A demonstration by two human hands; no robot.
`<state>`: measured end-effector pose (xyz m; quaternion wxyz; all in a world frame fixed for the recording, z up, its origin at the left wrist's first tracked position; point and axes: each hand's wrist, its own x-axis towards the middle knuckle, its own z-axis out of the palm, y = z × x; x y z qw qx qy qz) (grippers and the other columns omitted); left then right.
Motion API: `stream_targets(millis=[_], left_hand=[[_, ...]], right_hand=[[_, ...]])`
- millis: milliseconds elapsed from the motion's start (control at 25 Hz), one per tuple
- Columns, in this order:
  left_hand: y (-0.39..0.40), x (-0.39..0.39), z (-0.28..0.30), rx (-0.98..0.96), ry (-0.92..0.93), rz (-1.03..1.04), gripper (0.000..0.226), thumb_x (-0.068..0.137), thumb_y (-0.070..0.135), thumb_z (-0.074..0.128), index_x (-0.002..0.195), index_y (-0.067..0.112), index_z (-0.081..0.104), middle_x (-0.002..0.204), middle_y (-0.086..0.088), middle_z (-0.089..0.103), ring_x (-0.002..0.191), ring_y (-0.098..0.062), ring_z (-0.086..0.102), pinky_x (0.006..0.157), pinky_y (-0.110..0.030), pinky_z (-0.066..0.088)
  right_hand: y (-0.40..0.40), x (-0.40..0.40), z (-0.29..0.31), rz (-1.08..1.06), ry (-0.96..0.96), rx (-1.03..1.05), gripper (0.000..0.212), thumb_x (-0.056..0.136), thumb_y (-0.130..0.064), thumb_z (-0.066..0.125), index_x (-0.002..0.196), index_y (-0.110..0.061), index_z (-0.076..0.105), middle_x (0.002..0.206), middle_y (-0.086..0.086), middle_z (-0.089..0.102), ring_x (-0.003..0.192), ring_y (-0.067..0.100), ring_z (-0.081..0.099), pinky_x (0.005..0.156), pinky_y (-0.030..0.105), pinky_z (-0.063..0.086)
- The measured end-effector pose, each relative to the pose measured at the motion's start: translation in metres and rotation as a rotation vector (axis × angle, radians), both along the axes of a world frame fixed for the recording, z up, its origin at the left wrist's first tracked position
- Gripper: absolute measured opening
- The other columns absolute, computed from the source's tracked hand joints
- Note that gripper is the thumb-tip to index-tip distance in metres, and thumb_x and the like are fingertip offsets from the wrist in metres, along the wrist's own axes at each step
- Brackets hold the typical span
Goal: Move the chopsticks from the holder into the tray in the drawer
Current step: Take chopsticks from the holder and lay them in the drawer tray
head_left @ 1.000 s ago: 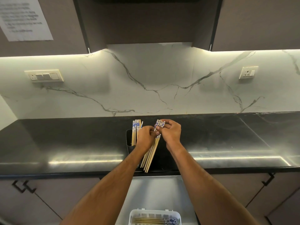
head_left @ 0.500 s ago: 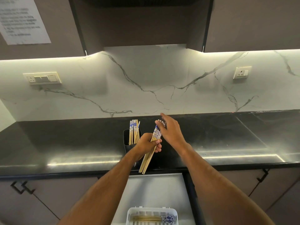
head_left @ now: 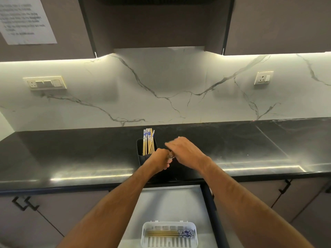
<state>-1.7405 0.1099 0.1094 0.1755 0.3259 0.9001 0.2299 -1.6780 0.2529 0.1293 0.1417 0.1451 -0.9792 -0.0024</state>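
A black holder (head_left: 141, 159) stands on the dark counter with several wooden chopsticks with blue-and-white tops (head_left: 148, 141) upright in it. Just right of it, my left hand (head_left: 160, 161) is closed around a bundle of chopsticks; only their patterned ends (head_left: 171, 156) peek out, the rest is hidden behind my hand and forearm. My right hand (head_left: 185, 151) lies palm down over those ends, fingers stretched out and blurred. Below, the white slotted tray (head_left: 194, 228) sits in the open drawer (head_left: 172, 203) with a few chopsticks (head_left: 164, 233) lying flat in it.
The black counter (head_left: 71, 158) runs left and right in front of a marble backsplash with sockets (head_left: 45, 83). Dark cabinet doors with handles (head_left: 23, 204) flank the drawer. Upper cabinets hang overhead.
My left hand has lowered the bundle, so its length is now hidden. My right hand has gone from touching the tops with open fingers to lying over them. The view has tilted down.
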Motion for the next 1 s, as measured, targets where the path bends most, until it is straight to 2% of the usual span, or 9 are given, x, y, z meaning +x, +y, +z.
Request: stream_targets(millis=[40,120,240,360,560,720,880,1000], left_hand=[[-0.004,-0.002,0.0,-0.124,0.11,-0.033,0.013,0.101,0.007,0.053,0.109,0.008,0.064,0.096,-0.013,0.069,0.086,-0.027,0.065,0.091,-0.043,0.056],[-0.012,-0.001,-0.002,-0.308,0.255,-0.079,0.019,0.1,0.009,0.057,0.116,0.006,0.065,0.11,-0.015,0.07,0.1,-0.029,0.068,0.095,-0.041,0.054],[-0.028,0.001,-0.018,-0.365,0.315,-0.12,0.031,0.095,0.008,0.066,0.125,0.011,0.059,0.116,-0.012,0.067,0.105,-0.029,0.066,0.096,-0.042,0.054],[-0.058,0.0,-0.045,-0.39,0.255,-0.13,0.034,0.094,0.011,0.068,0.126,0.011,0.057,0.116,-0.013,0.065,0.103,-0.027,0.065,0.096,-0.04,0.054],[-0.088,0.018,-0.104,-0.322,0.274,-0.177,0.022,0.094,0.006,0.066,0.115,0.01,0.061,0.112,-0.013,0.065,0.103,-0.029,0.065,0.091,-0.037,0.053],[-0.086,0.057,-0.152,-0.26,0.235,-0.184,0.029,0.095,0.017,0.068,0.123,0.015,0.061,0.12,-0.008,0.064,0.108,-0.026,0.063,0.093,-0.036,0.051],[-0.093,0.084,-0.209,-0.266,0.229,-0.202,0.019,0.094,0.006,0.065,0.112,0.011,0.067,0.106,-0.01,0.07,0.096,-0.027,0.068,0.086,-0.036,0.057],[-0.094,0.098,-0.249,-0.263,0.173,-0.182,0.025,0.093,-0.001,0.051,0.104,0.011,0.07,0.104,-0.01,0.073,0.097,-0.031,0.07,0.087,-0.038,0.056]], right_hand=[[-0.006,0.002,-0.005,-0.02,-0.083,0.089,0.03,0.095,-0.018,0.068,0.123,-0.014,0.062,0.12,0.006,0.07,0.111,0.022,0.066,0.101,0.04,0.051],[-0.018,0.005,-0.015,-0.111,-0.215,0.143,0.017,0.094,-0.012,0.067,0.111,-0.014,0.064,0.107,0.008,0.071,0.096,0.026,0.07,0.084,0.038,0.056],[-0.036,0.009,-0.025,-0.203,-0.268,0.14,0.013,0.094,-0.006,0.065,0.106,-0.011,0.067,0.102,0.012,0.071,0.089,0.03,0.07,0.076,0.039,0.054],[-0.044,0.017,-0.043,-0.277,-0.339,0.149,0.014,0.095,-0.014,0.067,0.108,-0.013,0.067,0.099,0.01,0.071,0.081,0.023,0.065,0.072,0.034,0.05],[-0.054,0.047,-0.101,-0.332,-0.367,0.155,0.016,0.097,-0.013,0.06,0.112,-0.013,0.064,0.108,0.01,0.071,0.096,0.029,0.068,0.083,0.04,0.055],[-0.075,0.069,-0.159,-0.323,-0.469,0.151,0.022,0.098,-0.017,0.061,0.12,-0.013,0.064,0.114,0.01,0.069,0.102,0.029,0.067,0.09,0.04,0.054],[-0.069,0.089,-0.217,-0.285,-0.588,0.128,0.02,0.097,-0.008,0.061,0.116,-0.009,0.066,0.11,0.013,0.07,0.098,0.03,0.069,0.087,0.039,0.054],[-0.067,0.102,-0.255,-0.287,-0.674,0.092,0.022,0.098,-0.008,0.059,0.118,-0.007,0.068,0.112,0.014,0.071,0.102,0.033,0.069,0.091,0.04,0.056]])
